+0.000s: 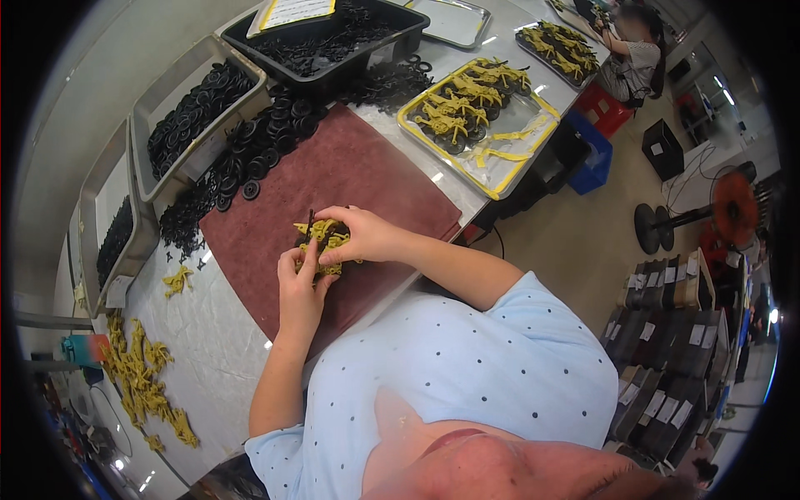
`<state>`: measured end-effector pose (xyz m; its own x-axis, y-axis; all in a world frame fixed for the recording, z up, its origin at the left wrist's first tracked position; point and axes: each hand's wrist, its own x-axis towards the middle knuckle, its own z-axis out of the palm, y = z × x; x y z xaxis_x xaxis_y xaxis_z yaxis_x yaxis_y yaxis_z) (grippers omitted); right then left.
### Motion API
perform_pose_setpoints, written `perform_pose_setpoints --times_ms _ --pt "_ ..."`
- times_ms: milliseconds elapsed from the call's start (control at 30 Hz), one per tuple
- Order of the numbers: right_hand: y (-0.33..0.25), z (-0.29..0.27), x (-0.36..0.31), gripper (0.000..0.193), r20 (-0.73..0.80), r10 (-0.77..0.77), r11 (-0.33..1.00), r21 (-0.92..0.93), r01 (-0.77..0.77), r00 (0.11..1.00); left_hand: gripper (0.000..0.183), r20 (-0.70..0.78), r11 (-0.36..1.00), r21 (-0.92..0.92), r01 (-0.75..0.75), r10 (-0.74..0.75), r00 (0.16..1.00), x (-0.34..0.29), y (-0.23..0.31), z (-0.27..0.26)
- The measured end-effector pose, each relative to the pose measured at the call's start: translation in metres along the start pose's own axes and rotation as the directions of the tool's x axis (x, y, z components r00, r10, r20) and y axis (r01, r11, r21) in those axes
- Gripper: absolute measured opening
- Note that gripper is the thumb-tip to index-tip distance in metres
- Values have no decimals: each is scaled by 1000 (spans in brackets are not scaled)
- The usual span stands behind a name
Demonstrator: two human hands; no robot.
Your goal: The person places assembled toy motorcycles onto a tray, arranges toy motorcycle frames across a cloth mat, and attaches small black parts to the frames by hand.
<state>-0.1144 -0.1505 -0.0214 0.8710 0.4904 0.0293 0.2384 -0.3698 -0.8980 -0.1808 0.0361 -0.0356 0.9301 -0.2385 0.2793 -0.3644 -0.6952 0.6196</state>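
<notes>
Both of my hands meet over a dark red cloth mat (258,237) and close around a small yellow-and-black plastic toy piece (337,238). My left hand (302,287) pinches it from the near left side, fingers pointing up. From the right, my right hand (367,235) curls its thumb and fingers over it. A thin black part stands up from the piece between the fingertips. Fingers cover much of the piece, so its full shape is hidden. Small black wheels (271,137) lie heaped beyond the mat's far left edge.
Grey bins hold black wheels (196,117) and small black parts (115,242). A black tub (408,35) of black pieces stands behind. Yellow parts (137,371) lie at left. A yellow-rimmed tray (543,125) with yellow-and-black pieces is at right. Another person (633,58) sits farther back.
</notes>
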Motion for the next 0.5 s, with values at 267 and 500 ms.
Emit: perform_pose_setpoints --times_ms 267,500 --pt "10 -53 -5 63 -286 161 847 531 16 944 60 -298 987 49 -152 160 941 3 10 -20" --pt "56 -214 -16 60 -924 31 966 125 225 381 42 -270 997 29 -75 80 959 -3 -1 -20"
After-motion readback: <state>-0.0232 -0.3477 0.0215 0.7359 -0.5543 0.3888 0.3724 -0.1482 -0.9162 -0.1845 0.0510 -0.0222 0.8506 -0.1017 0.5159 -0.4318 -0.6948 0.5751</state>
